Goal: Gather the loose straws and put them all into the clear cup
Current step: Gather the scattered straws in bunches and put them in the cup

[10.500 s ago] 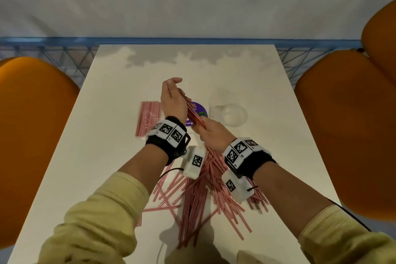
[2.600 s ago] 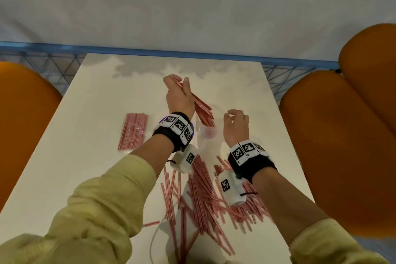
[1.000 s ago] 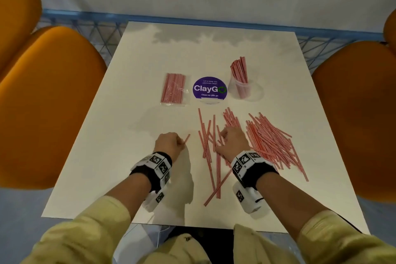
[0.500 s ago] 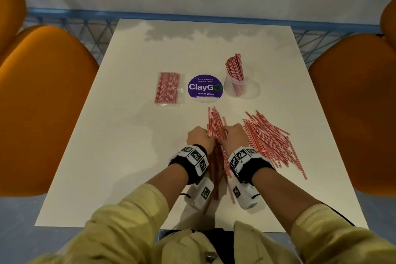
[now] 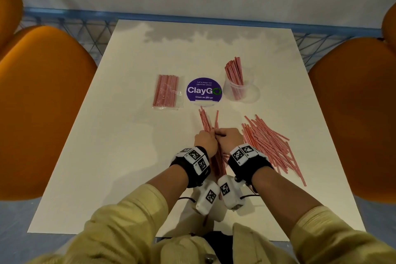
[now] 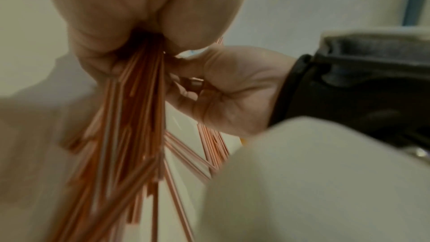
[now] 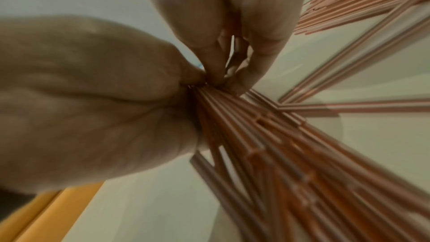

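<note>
Near the table's middle, my left hand [image 5: 205, 140] and right hand [image 5: 229, 136] press together, both curled round one bundle of red-and-white straws [image 5: 206, 119] lying lengthwise on the table. In the left wrist view my left hand [image 6: 139, 16] grips the straw bundle [image 6: 135, 117], and the right hand [image 6: 228, 89] curls round it from the side. The right wrist view has my right hand [image 7: 244, 25] pinching the bundle [image 7: 267, 144]. A loose pile of straws [image 5: 270, 146] lies just right of my hands. The clear cup [image 5: 246, 94] stands farther back, with several straws [image 5: 234, 70] upright in it.
A sealed packet of straws [image 5: 166, 93] lies back left, beside a round purple ClayGo sticker [image 5: 203, 91]. Orange chairs [image 5: 42, 103] flank the white table [image 5: 117, 156] on both sides. A blue rail runs past the far edge.
A second ago my hands were apart among scattered straws. They swept inward and now clasp the gathered straws as one tight bundle. The cup and the right pile have not moved.
</note>
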`<state>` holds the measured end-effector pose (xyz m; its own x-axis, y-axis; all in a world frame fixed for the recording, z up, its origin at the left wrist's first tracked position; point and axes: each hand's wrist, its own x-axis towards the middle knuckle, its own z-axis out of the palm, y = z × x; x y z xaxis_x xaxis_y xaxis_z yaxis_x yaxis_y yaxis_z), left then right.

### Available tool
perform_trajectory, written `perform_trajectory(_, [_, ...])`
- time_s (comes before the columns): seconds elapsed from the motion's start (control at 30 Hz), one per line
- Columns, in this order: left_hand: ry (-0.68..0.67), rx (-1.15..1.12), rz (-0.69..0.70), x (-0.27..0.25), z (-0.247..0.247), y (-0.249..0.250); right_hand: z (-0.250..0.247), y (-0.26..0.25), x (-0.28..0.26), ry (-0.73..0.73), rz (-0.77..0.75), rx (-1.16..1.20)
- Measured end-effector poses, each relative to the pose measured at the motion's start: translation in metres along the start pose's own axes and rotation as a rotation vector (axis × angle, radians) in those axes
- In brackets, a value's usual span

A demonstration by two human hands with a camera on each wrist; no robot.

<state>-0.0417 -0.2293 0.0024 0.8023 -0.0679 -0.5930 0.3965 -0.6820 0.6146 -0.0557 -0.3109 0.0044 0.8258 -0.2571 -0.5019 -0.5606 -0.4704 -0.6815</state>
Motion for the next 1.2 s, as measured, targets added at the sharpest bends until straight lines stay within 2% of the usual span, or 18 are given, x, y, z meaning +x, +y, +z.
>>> perform_trajectory(0.13, [0.030,-0.131,0.033,0.000,-0.006,0.002,-0.001,-0.003,0.003,-0.006,-0.033,0.075])
perform_trajectory(0.27, [0.079,-0.217,0.109,-0.003,-0.016,0.004,-0.007,-0.009,0.002,0.008,-0.069,0.346])
perform_trajectory(0.43, [0.218,-0.408,0.194,0.001,-0.033,0.011,-0.011,-0.027,-0.003,0.079,-0.133,0.255])
perform_trajectory(0.57, [0.342,-0.620,0.203,0.012,-0.053,0.018,-0.011,-0.031,-0.017,-0.105,-0.071,0.162])
perform_trajectory(0.6, [0.373,-0.669,0.198,0.014,-0.058,0.020,-0.010,-0.029,-0.019,-0.174,-0.023,0.225])
perform_trajectory(0.7, [0.421,-0.773,0.220,0.015,-0.068,0.024,-0.005,-0.025,-0.021,-0.318,0.172,0.660])
perform_trajectory(0.77, [0.395,-0.789,0.271,0.011,-0.068,0.024,-0.005,-0.029,-0.022,-0.364,0.246,0.916])
perform_trajectory(0.87, [0.307,-0.823,0.360,0.003,-0.060,0.024,-0.009,-0.041,-0.022,-0.337,0.234,1.102])
perform_trajectory(0.97, [0.187,-0.938,0.368,-0.004,-0.057,0.027,-0.010,-0.046,-0.018,-0.272,0.219,1.097])
perform_trajectory(1.07, [0.056,-1.098,0.340,-0.006,-0.060,0.029,-0.010,-0.043,-0.014,-0.328,0.225,1.046])
perform_trajectory(1.2, [0.051,-1.116,0.354,-0.007,-0.063,0.027,-0.010,-0.045,-0.012,-0.387,0.281,1.055])
